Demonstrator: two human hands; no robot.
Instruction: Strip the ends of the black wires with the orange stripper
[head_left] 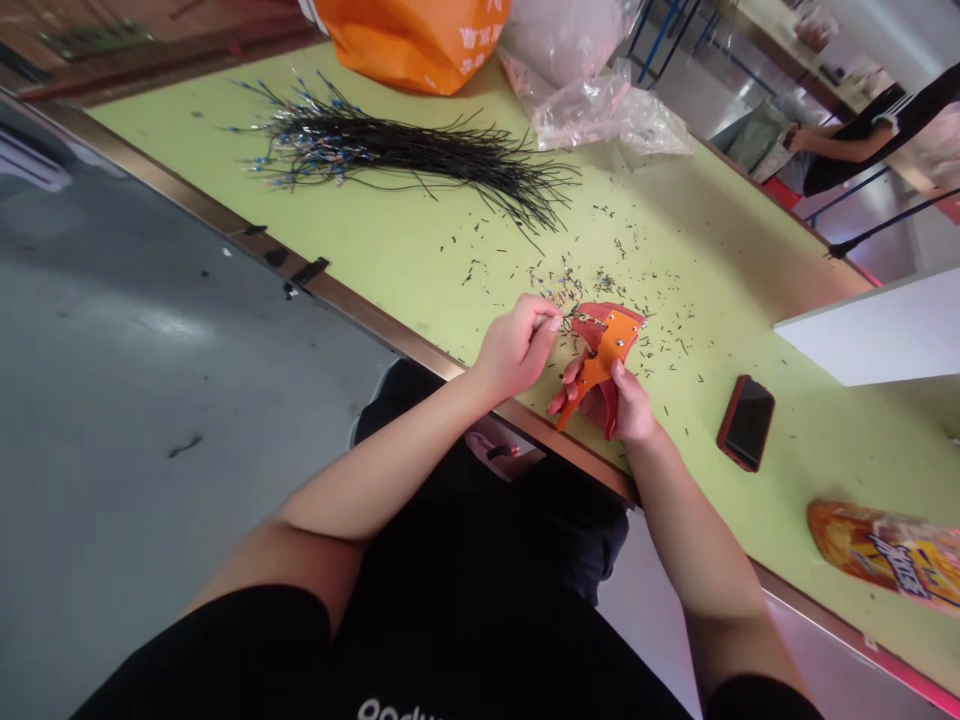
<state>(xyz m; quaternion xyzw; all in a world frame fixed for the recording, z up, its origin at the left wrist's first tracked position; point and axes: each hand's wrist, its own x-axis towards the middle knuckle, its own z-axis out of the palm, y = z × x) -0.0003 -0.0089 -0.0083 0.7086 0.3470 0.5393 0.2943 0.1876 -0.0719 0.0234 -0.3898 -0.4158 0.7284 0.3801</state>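
My right hand [634, 402] is wrapped round the handles of an orange and red wire stripper [616, 338], whose head points away from me over the table. My left hand [517, 345] is closed in a pinch just left of the tool's jaws. Between its fingertips a thin dark wire [571, 316] runs toward the jaws; whether its end is gripped there I cannot tell. Short dark offcuts [679, 330] lie scattered about both hands. Farther back on the table rests a thick bundle of black wires [420, 145], with blue and metallic tips at its left end.
An orange bag [420, 45] and clear plastic bags [585, 100] stand behind the bundle. To the right are a phone [747, 424], a bottle with an orange label [885, 550] and a white panel [870, 325]. Another person's arm [847, 147] shows at the far right.
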